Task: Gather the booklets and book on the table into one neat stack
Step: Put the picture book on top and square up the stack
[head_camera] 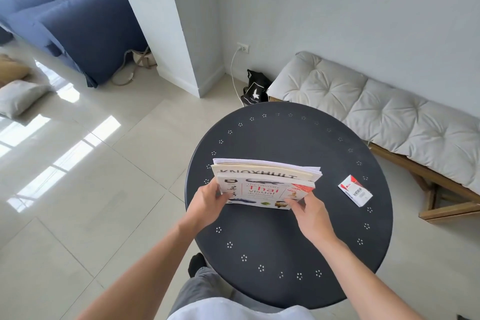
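Observation:
A white Thai visual dictionary book [262, 191] lies on top of a cream booklet [259, 173] printed with large black letters, and several white pages [265, 165] show beneath that. The pile sits left of centre on the round dark table [285, 241]. My left hand [207, 200] grips the book's near left corner. My right hand [309, 212] pinches its near right corner. The book's near edge looks slightly raised; whether it rests flat on the pile is unclear.
A small red-and-white box [355, 190] lies on the table to the right of the pile. A bench with a white cushion [389, 114] stands behind the table, a black bag [255, 91] by the wall, a blue sofa [65, 13] far left.

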